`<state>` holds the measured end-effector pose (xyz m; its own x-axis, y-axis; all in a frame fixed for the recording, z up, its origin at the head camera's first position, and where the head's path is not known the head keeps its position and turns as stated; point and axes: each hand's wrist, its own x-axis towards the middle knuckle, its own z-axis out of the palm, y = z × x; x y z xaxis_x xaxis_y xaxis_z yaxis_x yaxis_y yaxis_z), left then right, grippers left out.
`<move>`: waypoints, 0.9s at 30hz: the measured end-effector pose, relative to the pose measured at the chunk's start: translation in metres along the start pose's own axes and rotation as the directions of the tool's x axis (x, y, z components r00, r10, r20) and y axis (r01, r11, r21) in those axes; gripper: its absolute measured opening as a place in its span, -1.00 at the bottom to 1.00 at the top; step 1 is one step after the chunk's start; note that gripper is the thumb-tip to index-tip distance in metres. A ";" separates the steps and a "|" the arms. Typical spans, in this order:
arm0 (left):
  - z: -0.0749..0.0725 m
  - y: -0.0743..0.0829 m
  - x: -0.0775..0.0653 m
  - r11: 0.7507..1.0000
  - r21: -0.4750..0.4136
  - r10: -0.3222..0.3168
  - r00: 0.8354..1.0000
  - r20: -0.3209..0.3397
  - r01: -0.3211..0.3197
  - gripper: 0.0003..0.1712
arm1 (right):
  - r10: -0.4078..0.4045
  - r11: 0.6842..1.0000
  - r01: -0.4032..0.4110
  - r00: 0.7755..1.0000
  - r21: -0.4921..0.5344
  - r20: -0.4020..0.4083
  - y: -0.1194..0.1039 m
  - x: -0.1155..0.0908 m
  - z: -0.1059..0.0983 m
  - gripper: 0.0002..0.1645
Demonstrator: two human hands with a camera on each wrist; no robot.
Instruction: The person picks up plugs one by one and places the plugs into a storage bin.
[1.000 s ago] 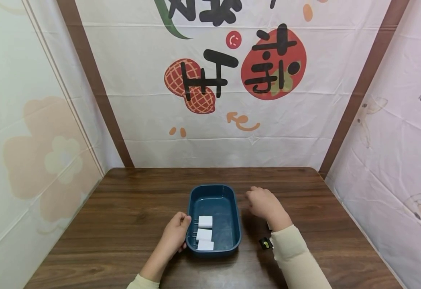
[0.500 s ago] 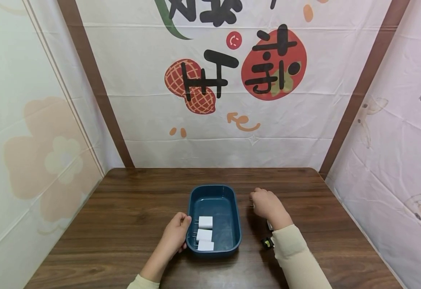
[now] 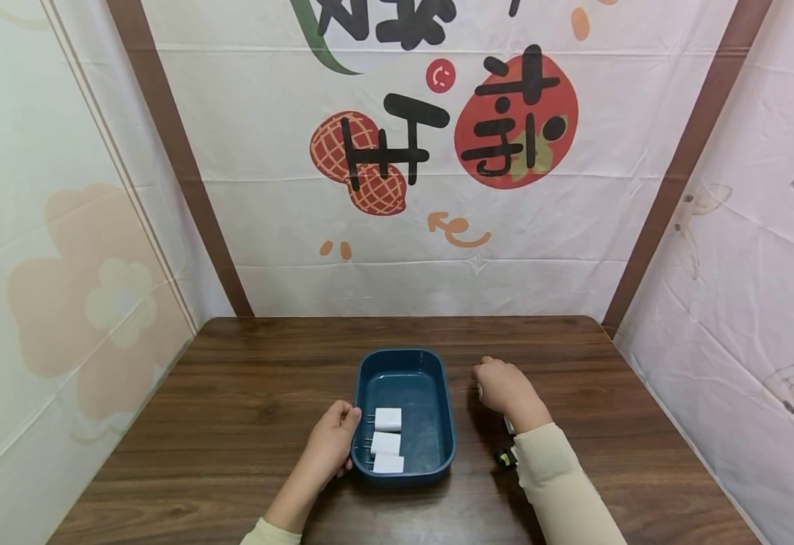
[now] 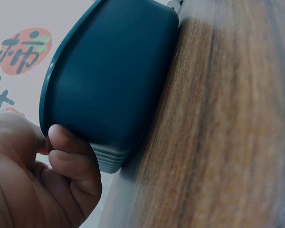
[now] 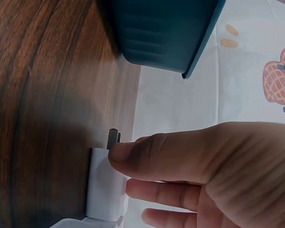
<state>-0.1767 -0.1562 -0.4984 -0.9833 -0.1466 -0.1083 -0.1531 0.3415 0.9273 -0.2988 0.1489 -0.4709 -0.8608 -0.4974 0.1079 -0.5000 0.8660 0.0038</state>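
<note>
In the head view a dark blue plastic bin (image 3: 425, 416) stands on the table, with three white plug chargers (image 3: 388, 419) lined up along its left side, prongs to the left. My left hand (image 3: 331, 439) grips the bin's left rim; in the left wrist view the thumb and curled fingers (image 4: 69, 159) pinch its edge. Right of the bin, my right hand (image 3: 505, 390) is low over the table. The right wrist view shows it pinching a white plug charger (image 5: 104, 185) near the metal prongs (image 5: 113, 137). Most of that charger is hidden by the hand in the head view.
Beside the right wrist lies a small black item (image 3: 504, 458) with a yellow-green mark, partly under the sleeve. A white piece (image 3: 509, 425) peeks out from beneath the wrist. The wooden table (image 3: 267, 378) ends at a printed curtain (image 3: 424, 280) behind.
My right hand has shifted slightly to the right and toward me, with its fingers lower at the charger. The left hand and the bin stay where they were.
</note>
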 end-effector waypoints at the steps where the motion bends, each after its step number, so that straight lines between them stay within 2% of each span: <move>1: 0.000 0.000 0.000 1.000 -0.001 0.003 1.000 0.000 -0.003 -0.70 | 0.003 1.000 -0.003 1.000 0.003 0.002 0.000 0.000 0.000 -0.81; 16: 0.000 -0.002 0.000 1.000 0.004 0.014 1.000 -0.002 -0.014 -0.70 | 0.034 0.999 -0.035 0.999 0.023 0.035 0.001 -0.002 -0.005 -0.69; 27: 0.001 -0.002 0.000 1.000 -0.004 0.011 1.000 0.002 -0.011 -0.69 | 0.035 0.998 -0.038 0.998 0.055 0.054 0.005 -0.001 0.001 -0.61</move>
<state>-0.1764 -0.1561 -0.5000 -0.9851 -0.1412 -0.0985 -0.1416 0.3391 0.9301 -0.3005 0.1531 -0.4722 -0.8818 -0.4686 0.0541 -0.4712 0.8803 -0.0553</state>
